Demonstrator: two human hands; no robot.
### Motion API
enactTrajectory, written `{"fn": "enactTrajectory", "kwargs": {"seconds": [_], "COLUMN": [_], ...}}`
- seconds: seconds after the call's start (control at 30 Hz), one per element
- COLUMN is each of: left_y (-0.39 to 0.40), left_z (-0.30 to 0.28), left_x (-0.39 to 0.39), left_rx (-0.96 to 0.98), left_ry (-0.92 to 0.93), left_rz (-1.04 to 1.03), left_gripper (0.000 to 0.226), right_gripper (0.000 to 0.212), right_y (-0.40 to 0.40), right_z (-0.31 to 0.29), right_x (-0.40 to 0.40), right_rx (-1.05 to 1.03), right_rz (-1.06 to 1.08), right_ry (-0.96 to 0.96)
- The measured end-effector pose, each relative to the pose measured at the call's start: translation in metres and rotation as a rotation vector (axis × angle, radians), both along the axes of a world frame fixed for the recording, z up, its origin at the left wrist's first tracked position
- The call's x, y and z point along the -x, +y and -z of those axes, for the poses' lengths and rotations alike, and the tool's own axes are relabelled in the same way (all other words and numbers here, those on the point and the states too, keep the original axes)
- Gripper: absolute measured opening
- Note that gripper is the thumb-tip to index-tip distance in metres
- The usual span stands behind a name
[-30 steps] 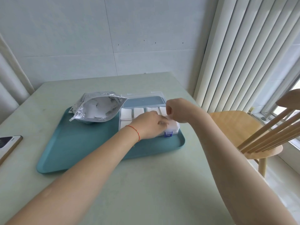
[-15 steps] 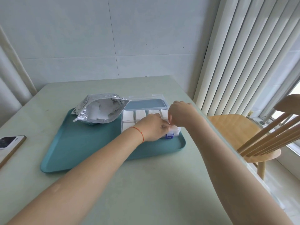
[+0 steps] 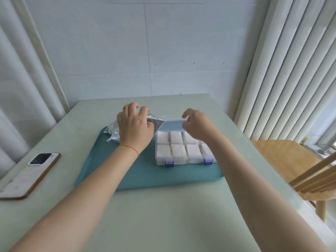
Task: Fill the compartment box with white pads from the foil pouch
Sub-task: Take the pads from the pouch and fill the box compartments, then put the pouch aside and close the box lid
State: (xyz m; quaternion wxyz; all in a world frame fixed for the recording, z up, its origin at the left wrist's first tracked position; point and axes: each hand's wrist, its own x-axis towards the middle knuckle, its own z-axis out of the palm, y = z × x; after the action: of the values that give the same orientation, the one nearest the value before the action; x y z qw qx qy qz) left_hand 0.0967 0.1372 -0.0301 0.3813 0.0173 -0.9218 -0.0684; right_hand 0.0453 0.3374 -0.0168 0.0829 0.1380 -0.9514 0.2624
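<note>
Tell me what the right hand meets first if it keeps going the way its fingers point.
Probably the clear open lid of the compartment box. The right hand has its fingers curled just at the lid's far edge. Depth is unclear, so contact may already exist.

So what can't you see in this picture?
All in the head view:
- Inside the pouch: the left hand covers most of it, so any pads left can't be seen.
- The box's far right compartments: the right hand and forearm hide them.
- Whether the right fingers touch the lid: too blurred.
- The chair: cut off by the right edge.
</note>
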Motion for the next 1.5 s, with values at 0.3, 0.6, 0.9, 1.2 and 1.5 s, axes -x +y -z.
{"fn": "enactTrajectory", "kwargs": {"seconds": [0.3,0.6,0.9,1.2,1.5], "left_y": [-0.078,-0.099,-0.09,-0.102,-0.092], "left_z": [-0.008,-0.031,-0.05,-0.041,-0.042], "left_x": [-0.023,-0.026,-0.025,-0.021,-0.024], "left_rx": [-0.451,-0.673,-1.074,-0.8,-0.894], "left_ry": [-0.702,-0.363,-0.305,-0.087,-0.163], "left_rz": [-0.22,-0.121,0.34,0.313,0.321], "left_gripper": [0.036,0.014,0.015,0.011,0.02], "right_gripper": [0.017,0.013,0.077,0.018,0.011], "right_y": [-0.086,-0.087,-0.133,-0.146,-0.153], "right_z": [0.0,-0.028,-0.046,-0.061,-0.06], "right_x": [0.0,0.007,-0.03,-0.027,-0.034], "right_rx": [0.128,0.038,-0.166,-0.182,0.095], "right_rz": [-0.091,0.192,-0.406,-0.268,-0.448], "right_ry": [-0.106,0.036,0.148,0.298,0.289]}}
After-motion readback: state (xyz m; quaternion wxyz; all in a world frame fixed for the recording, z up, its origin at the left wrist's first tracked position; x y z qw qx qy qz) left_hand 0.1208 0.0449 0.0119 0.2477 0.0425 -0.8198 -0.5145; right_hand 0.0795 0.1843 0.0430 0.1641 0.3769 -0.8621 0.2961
